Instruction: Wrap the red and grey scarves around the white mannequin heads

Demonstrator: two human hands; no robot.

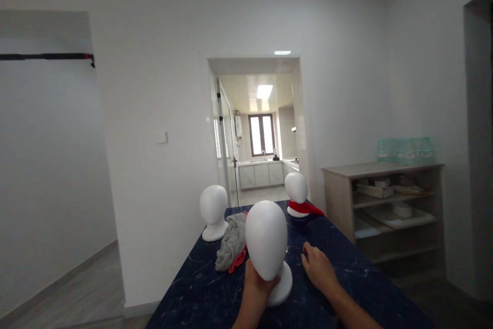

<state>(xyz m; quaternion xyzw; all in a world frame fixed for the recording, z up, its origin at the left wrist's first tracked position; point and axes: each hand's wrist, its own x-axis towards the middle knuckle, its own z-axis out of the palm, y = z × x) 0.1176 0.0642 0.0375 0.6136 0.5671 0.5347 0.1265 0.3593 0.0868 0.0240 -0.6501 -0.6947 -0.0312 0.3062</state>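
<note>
My left hand (257, 278) grips the neck of a white foam mannequin head (266, 239) that stands on its round base on the dark blue marbled table (346, 272). My right hand (318, 266) lies palm down on the table just right of that head, fingers curled slightly and holding nothing. A second bare white head (213, 211) stands at the far left of the table. A third white head (296, 191) at the far end wears a red scarf (305, 208) round its neck. A grey cloth (232, 240) with a red strip (238, 259) lies between the heads.
A wooden shelf unit (385, 206) with papers, trays and green-tinted bottles (406, 150) on top stands right of the table. Behind the table an open doorway (256, 129) leads to a kitchen. White walls surround; grey floor (69, 293) lies to the left.
</note>
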